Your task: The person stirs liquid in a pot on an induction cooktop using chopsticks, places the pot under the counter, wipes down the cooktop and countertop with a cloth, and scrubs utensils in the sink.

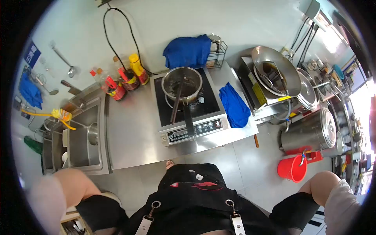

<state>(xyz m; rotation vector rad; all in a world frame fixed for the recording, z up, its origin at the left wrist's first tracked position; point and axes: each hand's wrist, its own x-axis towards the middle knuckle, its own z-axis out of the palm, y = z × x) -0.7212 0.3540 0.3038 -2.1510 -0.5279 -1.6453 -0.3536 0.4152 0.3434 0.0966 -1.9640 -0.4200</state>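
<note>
Neither of my hands shows; both bent forearms, in black sleeves, run down out of the bottom of the view beside the black apron (pixel 192 199). In front of me an induction cooker (pixel 196 127) stands on the steel counter. On its black glass top is a metal saucepan (pixel 166 87), its dark handle pointing toward me. A pair of long brown chopsticks (pixel 178 100) leans across the pan, over its near rim. What lies inside the pan is dark and hard to make out. Right of the cooker lies a crumpled blue cloth (pixel 235 106).
Left stands a double sink (pixel 84 145) with a yellow hose (pixel 41 114). Sauce bottles (pixel 138 68) are at the counter's back. At right are a wok (pixel 280 64) on a burner, a large steel pot (pixel 303 133) and a red bucket (pixel 291 168) on the floor.
</note>
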